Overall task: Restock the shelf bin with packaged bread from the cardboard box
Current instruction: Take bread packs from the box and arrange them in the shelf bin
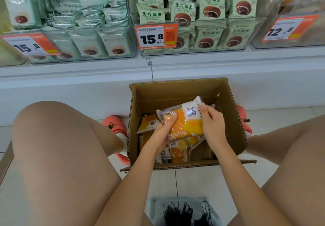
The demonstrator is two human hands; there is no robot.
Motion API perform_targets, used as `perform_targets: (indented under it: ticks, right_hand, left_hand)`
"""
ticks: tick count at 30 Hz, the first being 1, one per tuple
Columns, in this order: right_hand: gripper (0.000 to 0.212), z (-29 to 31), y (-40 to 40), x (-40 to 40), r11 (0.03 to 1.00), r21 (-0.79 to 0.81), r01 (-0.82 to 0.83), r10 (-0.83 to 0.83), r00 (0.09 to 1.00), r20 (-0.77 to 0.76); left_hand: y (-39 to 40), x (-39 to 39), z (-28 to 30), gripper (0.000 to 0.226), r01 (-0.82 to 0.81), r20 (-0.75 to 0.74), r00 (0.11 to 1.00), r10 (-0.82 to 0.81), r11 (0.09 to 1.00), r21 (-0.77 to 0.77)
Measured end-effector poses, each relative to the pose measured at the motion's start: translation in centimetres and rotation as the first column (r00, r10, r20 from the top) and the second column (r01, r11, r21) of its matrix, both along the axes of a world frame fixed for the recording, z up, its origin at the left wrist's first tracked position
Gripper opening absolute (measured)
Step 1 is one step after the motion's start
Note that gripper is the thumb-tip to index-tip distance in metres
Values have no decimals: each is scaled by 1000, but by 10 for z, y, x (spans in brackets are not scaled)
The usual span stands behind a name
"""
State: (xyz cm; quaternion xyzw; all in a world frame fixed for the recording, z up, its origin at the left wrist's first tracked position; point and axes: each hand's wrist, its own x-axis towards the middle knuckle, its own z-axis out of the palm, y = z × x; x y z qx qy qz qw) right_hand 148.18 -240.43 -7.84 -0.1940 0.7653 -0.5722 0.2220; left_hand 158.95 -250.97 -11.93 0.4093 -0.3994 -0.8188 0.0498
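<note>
Left hand (162, 134) curled under the near-left end of an orange-and-white bread packet (182, 120), thumb pinching across the top by the blue label. Right hand (210, 122) pinching the packet's right end, fingertips on the white panel near the sealed edge. Held between both hands just above the open cardboard box (233, 120), clear of the stock below. Long axis running from lower left to upper right, tilted up toward the far right corner of the box. Several more packets (149, 122) of the same kind lying loose in the bottom of the box, one just left of the left hand's knuckles.

Probably the lifting step, with the packet gripped and not yet carried off. Clear bins (193, 49) on the shelf above and beyond the box hold green-wrapped buns, with price tags (155, 36) on their fronts; a further bin (288, 32) at upper right holds blurred goods, possibly the matching one, though cannot tell. If so, up and to the right, with the right hand the nearer. Knees spread either side of the box, pink clogs (115, 125) on the tiled floor beside it.
</note>
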Motion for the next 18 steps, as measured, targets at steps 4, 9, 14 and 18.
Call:
perform_targets:
  ticks: [4,9,14,18]
  right_hand:
    - [20,32,1,-5,983,-55,-175,180,979,98]
    - [16,97,-3,-27,967,-84,-242,247,967,58]
    - [25,199,-24,-57,939,-263,-222,234,972,14]
    - [44,305,-46,-89,841,-484,-241,219,970,-102]
  left_hand:
    - [-4,-11,30,46,-41,40,998,47,988,-146]
    - [-22,-30,113,10,-43,-49,999,19,827,-560]
    - [-52,-47,246,26,-190,-258,963,-79,481,-856]
    - [-89,-64,343,41,-482,-482,876,14,60,-874]
